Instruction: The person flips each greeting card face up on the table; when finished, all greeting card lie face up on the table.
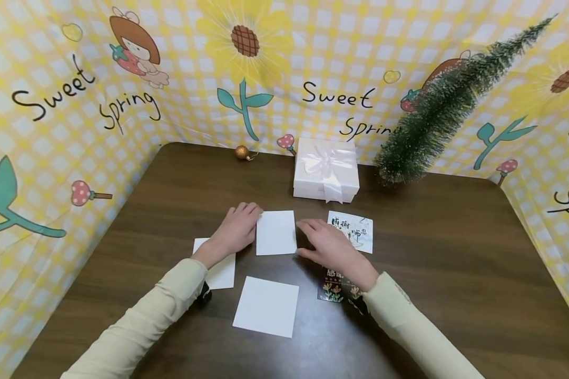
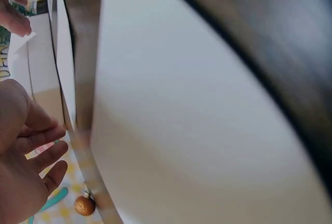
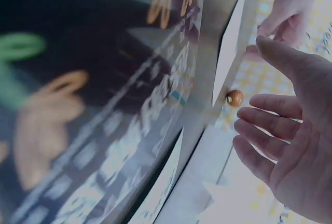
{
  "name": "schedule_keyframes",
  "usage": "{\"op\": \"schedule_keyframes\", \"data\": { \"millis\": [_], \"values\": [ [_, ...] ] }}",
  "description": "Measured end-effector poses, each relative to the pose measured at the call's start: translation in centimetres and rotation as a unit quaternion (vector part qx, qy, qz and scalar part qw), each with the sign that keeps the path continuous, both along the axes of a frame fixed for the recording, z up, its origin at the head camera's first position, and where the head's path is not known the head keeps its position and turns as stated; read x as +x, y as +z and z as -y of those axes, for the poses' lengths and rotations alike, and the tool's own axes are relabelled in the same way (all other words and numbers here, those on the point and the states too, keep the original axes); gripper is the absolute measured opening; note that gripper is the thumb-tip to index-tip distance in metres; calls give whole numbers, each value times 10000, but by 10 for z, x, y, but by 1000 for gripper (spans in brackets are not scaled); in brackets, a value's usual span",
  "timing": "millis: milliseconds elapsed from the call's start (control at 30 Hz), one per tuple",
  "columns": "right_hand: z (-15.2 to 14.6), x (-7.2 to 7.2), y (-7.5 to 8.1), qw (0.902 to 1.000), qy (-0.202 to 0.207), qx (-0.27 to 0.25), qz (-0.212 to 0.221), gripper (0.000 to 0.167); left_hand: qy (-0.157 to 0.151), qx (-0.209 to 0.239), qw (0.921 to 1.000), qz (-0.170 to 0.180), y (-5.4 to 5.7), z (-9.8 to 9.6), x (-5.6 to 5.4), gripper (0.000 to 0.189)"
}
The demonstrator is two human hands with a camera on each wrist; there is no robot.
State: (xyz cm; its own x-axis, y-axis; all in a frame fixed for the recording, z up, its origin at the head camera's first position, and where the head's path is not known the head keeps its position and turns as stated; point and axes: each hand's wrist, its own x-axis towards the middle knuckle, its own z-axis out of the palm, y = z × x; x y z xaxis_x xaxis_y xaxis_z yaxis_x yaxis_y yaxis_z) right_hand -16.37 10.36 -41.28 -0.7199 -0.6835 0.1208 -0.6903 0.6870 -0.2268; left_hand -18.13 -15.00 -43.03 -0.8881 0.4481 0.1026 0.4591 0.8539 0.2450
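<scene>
White card (image 1: 276, 233): from my remote station I saw it lying flat on the counter (image 1: 455, 273), between the two hands.
Left grip (image 1: 236, 227): released, its fingers loosely bent at the card's left edge; I could not tell whether the fingertips touched it.
Right grip (image 1: 329, 242): released as well, thumb apart from the relaxed fingers, at the card's right edge; contact there I could not tell either.
Left blank card (image 1: 225, 275): lay partly hidden under the left hand and wrist.
Near blank card (image 1: 265, 307): lay slightly turned, closer to the wearer.
Lettered card (image 1: 363, 236): pale with black characters, partly covered in my head view by the right hand.
Dark flowered card (image 1: 331, 292): showed partly beneath the right wrist.
Gift box (image 1: 326, 176): white, tied with a pale ribbon, stood behind the cards.
Gold bauble (image 1: 242, 152): rested near the counter's back edge, left of the box.
Green tree (image 1: 436, 121): stood to the box's right, slanting in my view.
Backdrop (image 1: 185, 52): yellow-checked cloth with sunflowers.
</scene>
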Motion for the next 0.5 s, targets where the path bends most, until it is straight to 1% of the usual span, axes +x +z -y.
{"op": "schedule_keyframes", "data": {
  "millis": [133, 300, 433, 500],
  "values": [
    [13, -7, -5, 9992, 309, 227, -74, 66, -1, -48, 9999, 107, -4, 6, -1, 34],
    [21, -12, -10, 9970, 540, 539, -131, 71, -105, -301, 9992, 260, -5, 7, -2, 39],
    [22, -12, -13, 9955, 639, 644, -280, 68, -181, -457, 9983, 302, -5, 7, -2, 40],
    [22, -13, -13, 9950, 709, 604, -369, 63, -225, -523, 9981, 247, -5, 8, -2, 40]
  ]
}}
